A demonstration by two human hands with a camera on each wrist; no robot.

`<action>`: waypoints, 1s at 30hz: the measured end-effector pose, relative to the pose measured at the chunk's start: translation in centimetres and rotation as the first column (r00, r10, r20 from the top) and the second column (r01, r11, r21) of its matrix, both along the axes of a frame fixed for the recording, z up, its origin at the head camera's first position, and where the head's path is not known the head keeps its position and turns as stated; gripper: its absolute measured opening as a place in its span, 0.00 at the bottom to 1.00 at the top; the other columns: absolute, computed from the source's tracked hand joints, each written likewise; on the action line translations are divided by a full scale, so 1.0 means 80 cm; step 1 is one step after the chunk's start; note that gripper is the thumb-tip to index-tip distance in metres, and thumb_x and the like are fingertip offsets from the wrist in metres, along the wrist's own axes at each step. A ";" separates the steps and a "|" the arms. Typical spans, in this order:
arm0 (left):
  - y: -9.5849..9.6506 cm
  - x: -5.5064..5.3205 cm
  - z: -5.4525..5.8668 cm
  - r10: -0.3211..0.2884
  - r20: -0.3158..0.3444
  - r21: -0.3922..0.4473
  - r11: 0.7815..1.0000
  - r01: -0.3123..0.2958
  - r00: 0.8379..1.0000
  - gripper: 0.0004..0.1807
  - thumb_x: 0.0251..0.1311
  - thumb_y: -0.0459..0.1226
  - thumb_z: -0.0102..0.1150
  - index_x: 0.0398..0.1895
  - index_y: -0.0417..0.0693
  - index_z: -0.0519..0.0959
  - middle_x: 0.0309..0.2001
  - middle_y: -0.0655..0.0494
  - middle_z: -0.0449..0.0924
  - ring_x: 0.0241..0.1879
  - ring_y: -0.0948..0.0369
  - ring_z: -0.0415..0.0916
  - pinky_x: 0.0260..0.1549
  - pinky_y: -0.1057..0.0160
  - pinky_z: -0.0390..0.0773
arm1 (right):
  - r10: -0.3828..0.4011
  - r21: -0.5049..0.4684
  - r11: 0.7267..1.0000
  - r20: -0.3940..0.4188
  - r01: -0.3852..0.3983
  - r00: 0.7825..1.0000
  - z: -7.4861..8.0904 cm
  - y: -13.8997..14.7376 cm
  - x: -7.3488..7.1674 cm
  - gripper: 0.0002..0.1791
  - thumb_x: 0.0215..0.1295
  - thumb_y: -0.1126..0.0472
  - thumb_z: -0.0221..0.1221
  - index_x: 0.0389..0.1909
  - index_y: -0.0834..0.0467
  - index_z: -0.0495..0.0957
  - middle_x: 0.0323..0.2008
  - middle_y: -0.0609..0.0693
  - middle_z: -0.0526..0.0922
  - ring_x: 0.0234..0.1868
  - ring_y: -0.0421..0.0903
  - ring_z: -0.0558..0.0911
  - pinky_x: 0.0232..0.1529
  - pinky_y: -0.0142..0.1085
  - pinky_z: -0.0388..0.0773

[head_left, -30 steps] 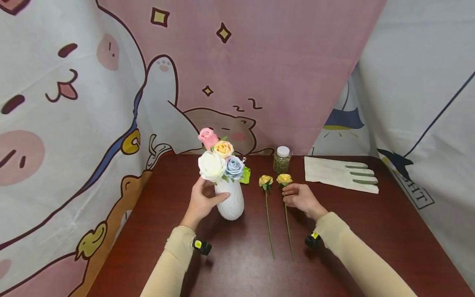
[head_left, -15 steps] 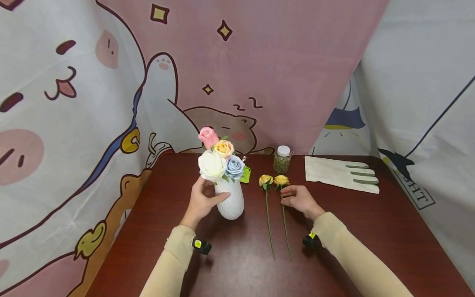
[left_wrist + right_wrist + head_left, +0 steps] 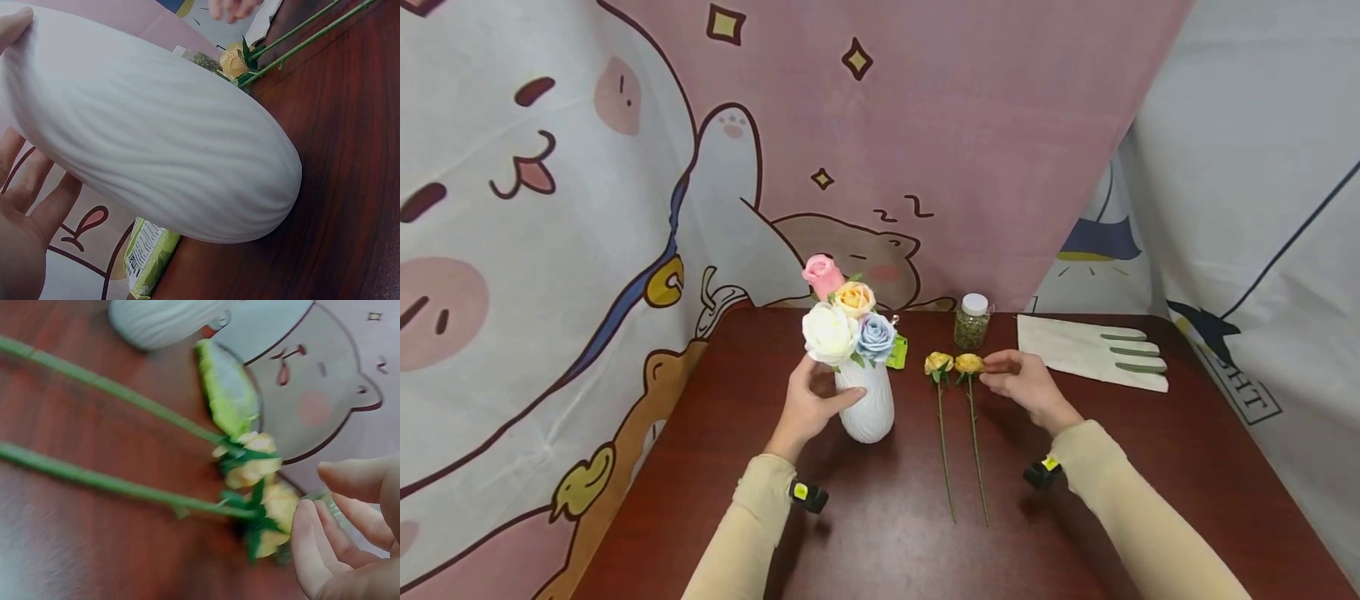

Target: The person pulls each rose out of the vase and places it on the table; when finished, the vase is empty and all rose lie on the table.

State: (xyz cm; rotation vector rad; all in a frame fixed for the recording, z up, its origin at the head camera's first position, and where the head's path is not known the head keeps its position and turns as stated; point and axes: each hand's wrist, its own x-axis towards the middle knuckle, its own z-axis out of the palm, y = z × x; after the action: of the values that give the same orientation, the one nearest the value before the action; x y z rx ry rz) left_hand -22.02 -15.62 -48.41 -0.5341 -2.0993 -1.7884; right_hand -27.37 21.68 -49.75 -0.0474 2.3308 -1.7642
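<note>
Vase (image 3: 868, 412) in all views; bouquet (image 3: 850, 307) in head view alone.

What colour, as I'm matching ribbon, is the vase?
The vase is white, with a wavy ridged surface, clearest in the left wrist view.

Green packet (image 3: 150, 256): large letters, possibly "Lima"; small print illegible.
Pink backdrop (image 3: 985, 150): "Z Z".
White side cloth (image 3: 1247, 398): boxed word ending "HT", partly covered.

Cream sleeves (image 3: 737, 533), black cameras (image 3: 814, 500), perhaps yellow labels (image 3: 801, 492)
</note>
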 end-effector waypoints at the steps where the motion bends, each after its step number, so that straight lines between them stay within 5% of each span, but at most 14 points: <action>1: 0.000 0.000 0.000 0.001 -0.001 -0.001 1.000 -0.001 1.000 0.41 0.47 0.23 0.80 0.68 0.47 0.75 0.59 0.49 0.83 0.52 0.57 0.82 0.51 0.61 0.83 | 0.006 -0.018 1.000 -0.007 -0.006 1.000 0.007 -0.001 -0.001 0.24 0.73 0.66 0.64 0.66 0.70 0.72 0.63 0.70 0.75 0.50 0.44 0.86 0.60 0.49 0.82; 11: 0.001 0.001 0.003 0.005 0.002 0.004 1.000 -0.005 1.000 0.41 0.47 0.23 0.80 0.68 0.46 0.75 0.58 0.47 0.83 0.51 0.57 0.81 0.50 0.62 0.83 | 0.065 -0.190 0.978 -0.128 -0.089 0.990 0.072 -0.031 0.006 0.24 0.74 0.61 0.65 0.64 0.68 0.73 0.56 0.58 0.81 0.49 0.42 0.87 0.52 0.36 0.85; 14: 0.001 0.003 0.003 0.008 0.001 -0.002 1.000 -0.008 1.000 0.41 0.47 0.24 0.80 0.67 0.46 0.76 0.57 0.48 0.83 0.51 0.57 0.82 0.50 0.60 0.83 | 0.101 -0.217 0.967 -0.168 -0.137 0.981 0.085 -0.047 0.012 0.24 0.74 0.62 0.65 0.64 0.69 0.73 0.58 0.62 0.81 0.52 0.45 0.87 0.52 0.37 0.86; 21: 0.003 0.003 0.005 0.015 0.015 -0.005 1.000 -0.015 1.000 0.42 0.47 0.24 0.80 0.69 0.45 0.75 0.58 0.46 0.82 0.52 0.57 0.81 0.51 0.56 0.83 | 0.165 -0.227 0.946 -0.272 -0.230 0.948 0.112 -0.086 0.027 0.20 0.72 0.64 0.66 0.61 0.64 0.77 0.60 0.68 0.80 0.52 0.45 0.86 0.51 0.38 0.86; 30: 0.003 0.004 0.003 0.031 0.029 -0.019 0.999 -0.030 0.999 0.44 0.47 0.23 0.80 0.71 0.43 0.73 0.61 0.44 0.81 0.53 0.55 0.80 0.55 0.49 0.80 | 0.270 -0.231 0.901 -0.364 -0.368 0.891 0.134 -0.131 0.036 0.22 0.70 0.68 0.67 0.64 0.63 0.78 0.61 0.59 0.82 0.61 0.59 0.81 0.51 0.38 0.85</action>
State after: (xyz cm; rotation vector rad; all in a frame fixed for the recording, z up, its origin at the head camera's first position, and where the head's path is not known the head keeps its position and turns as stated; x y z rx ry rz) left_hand -21.67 -15.41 -48.19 -0.4810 -2.1337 -1.7718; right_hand -24.50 11.21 -39.02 -0.7857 2.0665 -2.0245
